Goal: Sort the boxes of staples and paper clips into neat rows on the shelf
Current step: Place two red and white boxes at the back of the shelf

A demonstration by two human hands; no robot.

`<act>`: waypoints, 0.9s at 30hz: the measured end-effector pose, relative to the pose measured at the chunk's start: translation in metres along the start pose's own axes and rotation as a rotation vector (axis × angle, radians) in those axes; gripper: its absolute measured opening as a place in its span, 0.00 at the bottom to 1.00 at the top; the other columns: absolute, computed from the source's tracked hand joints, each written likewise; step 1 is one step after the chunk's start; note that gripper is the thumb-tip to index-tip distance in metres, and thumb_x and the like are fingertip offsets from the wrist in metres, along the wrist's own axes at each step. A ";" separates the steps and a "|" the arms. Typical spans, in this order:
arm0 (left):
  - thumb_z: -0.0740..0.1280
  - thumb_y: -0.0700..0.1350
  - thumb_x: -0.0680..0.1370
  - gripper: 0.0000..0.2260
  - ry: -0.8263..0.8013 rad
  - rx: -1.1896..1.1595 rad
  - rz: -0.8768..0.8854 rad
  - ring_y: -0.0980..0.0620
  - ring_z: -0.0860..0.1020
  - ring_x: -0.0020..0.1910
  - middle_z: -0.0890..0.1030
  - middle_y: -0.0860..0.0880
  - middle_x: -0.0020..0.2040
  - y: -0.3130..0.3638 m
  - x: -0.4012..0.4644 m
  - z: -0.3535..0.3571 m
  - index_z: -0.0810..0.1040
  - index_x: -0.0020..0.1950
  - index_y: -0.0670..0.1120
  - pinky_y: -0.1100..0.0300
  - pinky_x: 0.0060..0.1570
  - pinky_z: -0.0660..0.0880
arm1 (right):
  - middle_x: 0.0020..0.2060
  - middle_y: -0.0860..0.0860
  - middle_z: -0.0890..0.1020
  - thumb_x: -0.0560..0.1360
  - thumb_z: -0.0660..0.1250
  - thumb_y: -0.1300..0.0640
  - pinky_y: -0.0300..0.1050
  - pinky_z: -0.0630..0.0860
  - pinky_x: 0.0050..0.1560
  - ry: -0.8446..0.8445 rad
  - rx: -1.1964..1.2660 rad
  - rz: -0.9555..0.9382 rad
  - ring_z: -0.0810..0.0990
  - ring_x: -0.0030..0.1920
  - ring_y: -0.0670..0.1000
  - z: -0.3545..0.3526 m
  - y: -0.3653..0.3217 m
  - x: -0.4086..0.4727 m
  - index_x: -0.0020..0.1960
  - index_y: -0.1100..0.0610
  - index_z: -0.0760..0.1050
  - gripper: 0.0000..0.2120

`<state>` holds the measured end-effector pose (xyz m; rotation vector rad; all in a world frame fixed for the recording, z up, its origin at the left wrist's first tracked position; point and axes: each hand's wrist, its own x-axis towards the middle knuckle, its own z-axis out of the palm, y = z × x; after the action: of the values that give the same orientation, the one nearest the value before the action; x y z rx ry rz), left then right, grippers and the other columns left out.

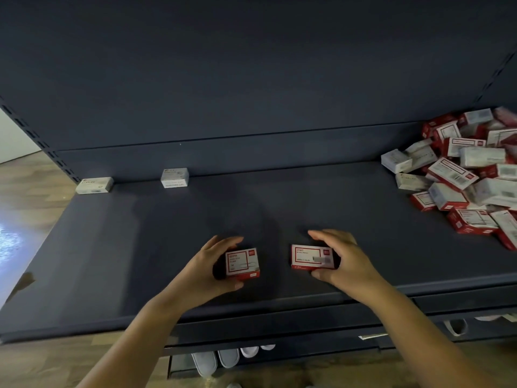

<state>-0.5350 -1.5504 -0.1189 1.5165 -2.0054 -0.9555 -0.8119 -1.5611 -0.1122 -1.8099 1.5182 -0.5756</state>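
Nearest the front lip of the dark shelf (112,261), each hand has its grip closed around one small red-and-white box: the left hand (208,264) curls fingers and thumb round the left box (242,264), and the right hand (342,259) pinches the right box (312,257) between fingers above and thumb below. The two boxes sit just apart, side by side, which looks like the start of a front row. Beyond them the shelf surface lies bare and wide, giving ample room to slide boxes. At the back wall two white boxes (174,177) stand well apart. Far right, a jumbled pile of boxes (464,175) waits unsorted, so most of the sorting seems left.
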 end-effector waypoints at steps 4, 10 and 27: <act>0.76 0.43 0.68 0.32 0.018 0.036 -0.030 0.73 0.68 0.55 0.70 0.65 0.56 -0.001 0.001 -0.005 0.65 0.65 0.61 0.79 0.52 0.65 | 0.52 0.39 0.71 0.66 0.76 0.57 0.42 0.62 0.64 -0.008 -0.131 -0.033 0.64 0.61 0.45 -0.008 0.009 0.004 0.58 0.48 0.74 0.23; 0.76 0.41 0.67 0.31 0.089 0.015 -0.077 0.67 0.73 0.54 0.74 0.63 0.54 0.000 0.016 -0.003 0.69 0.66 0.57 0.76 0.52 0.68 | 0.46 0.41 0.75 0.64 0.76 0.60 0.29 0.61 0.50 -0.008 -0.099 -0.036 0.67 0.56 0.44 -0.024 0.016 0.019 0.48 0.47 0.75 0.17; 0.75 0.41 0.68 0.31 0.238 0.099 -0.090 0.50 0.75 0.57 0.77 0.47 0.59 0.020 0.133 0.004 0.69 0.69 0.45 0.61 0.58 0.69 | 0.53 0.53 0.75 0.67 0.74 0.63 0.36 0.63 0.52 0.269 -0.034 0.073 0.71 0.53 0.46 -0.057 0.047 0.107 0.49 0.53 0.74 0.14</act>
<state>-0.5897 -1.6733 -0.1141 1.6986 -1.8523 -0.6812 -0.8608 -1.6812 -0.1198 -1.7472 1.7738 -0.7870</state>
